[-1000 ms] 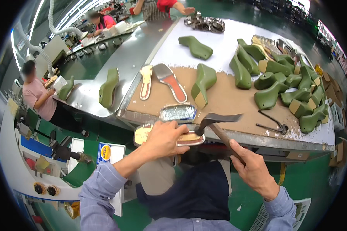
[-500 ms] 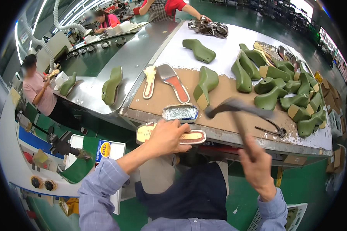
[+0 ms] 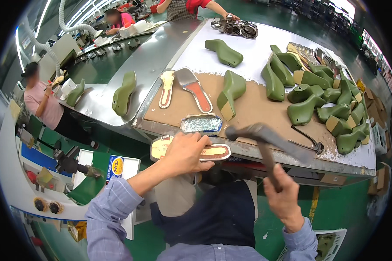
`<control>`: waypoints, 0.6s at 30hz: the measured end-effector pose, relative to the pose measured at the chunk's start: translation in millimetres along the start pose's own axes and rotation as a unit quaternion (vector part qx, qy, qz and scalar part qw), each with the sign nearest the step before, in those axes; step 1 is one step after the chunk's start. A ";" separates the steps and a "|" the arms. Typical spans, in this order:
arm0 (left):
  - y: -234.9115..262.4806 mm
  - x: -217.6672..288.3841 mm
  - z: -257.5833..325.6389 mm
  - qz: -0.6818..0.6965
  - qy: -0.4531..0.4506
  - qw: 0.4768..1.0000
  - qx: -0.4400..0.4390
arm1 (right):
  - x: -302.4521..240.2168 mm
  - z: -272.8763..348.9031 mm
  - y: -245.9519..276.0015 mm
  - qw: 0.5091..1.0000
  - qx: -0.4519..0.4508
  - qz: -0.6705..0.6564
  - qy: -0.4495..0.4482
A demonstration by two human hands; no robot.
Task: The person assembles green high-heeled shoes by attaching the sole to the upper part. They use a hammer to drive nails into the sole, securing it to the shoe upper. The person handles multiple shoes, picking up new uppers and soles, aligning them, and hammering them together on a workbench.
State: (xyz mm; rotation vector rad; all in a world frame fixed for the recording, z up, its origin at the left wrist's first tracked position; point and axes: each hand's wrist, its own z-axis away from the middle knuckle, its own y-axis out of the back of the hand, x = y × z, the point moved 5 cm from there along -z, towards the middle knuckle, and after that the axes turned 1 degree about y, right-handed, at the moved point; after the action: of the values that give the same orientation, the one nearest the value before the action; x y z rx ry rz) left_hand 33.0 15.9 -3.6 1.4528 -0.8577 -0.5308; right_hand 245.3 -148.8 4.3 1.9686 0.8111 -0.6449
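Observation:
My left hand point(image 3: 185, 153) presses down on a tan and red shoe insole point(image 3: 213, 152) mounted on a last at the table's front edge. My right hand point(image 3: 285, 200) grips the handle of a hammer point(image 3: 259, 134), whose blurred head is raised just right of the insole. A small tin of nails point(image 3: 201, 124) lies on the brown mat point(image 3: 252, 108) right behind my left hand. Black pincers point(image 3: 307, 140) rest on the mat to the right of the hammer.
Several green shoe lasts point(image 3: 318, 93) crowd the table's right side, one point(image 3: 231, 89) stands mid-mat, and two insoles point(image 3: 194, 89) lie at the mat's left. A metal conveyor point(image 3: 130, 65) carries another last point(image 3: 124, 91). Other people work at the far left and top.
The hammer has risen from low over the insole and now swings back toward it, its head blurred. My left hand has stayed on the insole.

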 end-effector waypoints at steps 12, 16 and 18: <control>70.9 -10.8 -13.3 0.088 0.068 0.994 -0.002 | 111.6 -29.6 19.7 0.909 -0.042 0.414 -0.007; 135.7 -122.4 34.5 0.411 0.176 0.850 0.279 | 127.3 -32.2 12.6 0.916 -0.039 0.398 -0.037; 134.5 -171.6 68.1 0.428 0.220 0.790 0.380 | 126.2 -33.0 12.3 0.916 -0.032 0.396 -0.047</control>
State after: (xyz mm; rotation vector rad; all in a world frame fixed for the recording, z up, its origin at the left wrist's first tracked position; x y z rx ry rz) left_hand -148.9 116.6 91.1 1.5725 -1.2832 0.9182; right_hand 340.8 -88.4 -62.1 1.9665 -0.0640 -0.2123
